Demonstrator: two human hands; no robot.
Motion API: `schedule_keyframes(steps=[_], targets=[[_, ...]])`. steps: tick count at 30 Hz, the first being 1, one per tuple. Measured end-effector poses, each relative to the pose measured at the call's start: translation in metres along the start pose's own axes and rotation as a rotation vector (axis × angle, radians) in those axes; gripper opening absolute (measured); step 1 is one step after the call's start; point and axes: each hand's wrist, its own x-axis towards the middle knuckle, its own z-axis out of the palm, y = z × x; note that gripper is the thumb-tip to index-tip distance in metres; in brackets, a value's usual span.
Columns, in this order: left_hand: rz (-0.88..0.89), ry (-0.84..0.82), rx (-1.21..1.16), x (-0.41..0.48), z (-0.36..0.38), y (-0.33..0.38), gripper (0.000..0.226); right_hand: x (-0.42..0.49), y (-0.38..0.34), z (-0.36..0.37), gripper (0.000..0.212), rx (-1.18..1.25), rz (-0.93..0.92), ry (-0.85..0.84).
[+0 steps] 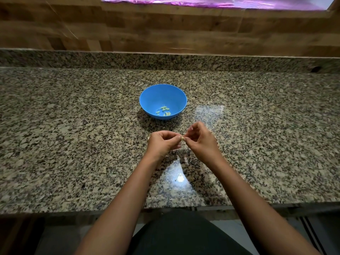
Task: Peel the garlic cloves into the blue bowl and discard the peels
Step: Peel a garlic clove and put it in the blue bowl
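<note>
Head view. A small garlic clove [182, 138] is pinched between the left hand [162, 143] and the right hand [199, 142], just in front of the blue bowl [147, 100]; fingers of both hands are curled tight around it. The clove is judged light, firm, with thin brittle skin, slippery once bared; best held at the ends, skin nipped at the tip. Several pale peeled cloves [163, 110] are seen inside the bowl. The bowl is set on a polished speckled granite counter [73, 135]; a wood-panelled wall [110, 24] is seen behind the bowl.
</note>
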Motion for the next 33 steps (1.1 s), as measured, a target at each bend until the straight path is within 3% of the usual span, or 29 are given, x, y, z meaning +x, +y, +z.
schedule_keyframes(steps=[7, 12, 15, 18, 21, 23, 27, 30, 33], targets=[[-0.028, 0.022, -0.12, 0.001, 0.004, -0.001, 0.003, -0.001, 0.003, 0.001, 0.024, 0.04, -0.028, 0.027], [-0.046, 0.052, -0.182, 0.001, 0.006, -0.001, 0.007, 0.001, 0.006, 0.0, 0.03, 0.197, 0.051, 0.037], [-0.048, 0.071, -0.166, 0.001, 0.008, 0.0, 0.007, 0.003, 0.008, 0.0, 0.024, 0.301, 0.106, 0.015], [-0.051, 0.107, -0.145, 0.001, 0.011, -0.001, 0.004, 0.003, 0.01, 0.003, 0.013, 0.167, 0.117, -0.029], [-0.031, 0.117, -0.103, 0.001, 0.013, -0.002, 0.005, 0.003, 0.01, 0.004, 0.01, 0.194, 0.139, -0.045], [-0.025, 0.113, -0.095, 0.001, 0.015, -0.002, 0.005, 0.002, 0.009, 0.003, 0.006, 0.293, 0.184, -0.039], [-0.016, 0.158, -0.037, 0.003, 0.012, -0.007, 0.008, 0.003, 0.005, -0.003, 0.008, 0.745, 0.406, -0.026], [0.001, 0.18, 0.161, 0.001, 0.005, -0.011, 0.009, 0.006, 0.009, -0.011, 0.018, 0.966, 0.575, -0.034], [0.054, 0.156, 0.445, -0.001, 0.002, -0.011, 0.003, 0.007, 0.014, -0.016, 0.018, 1.038, 0.653, -0.008]])
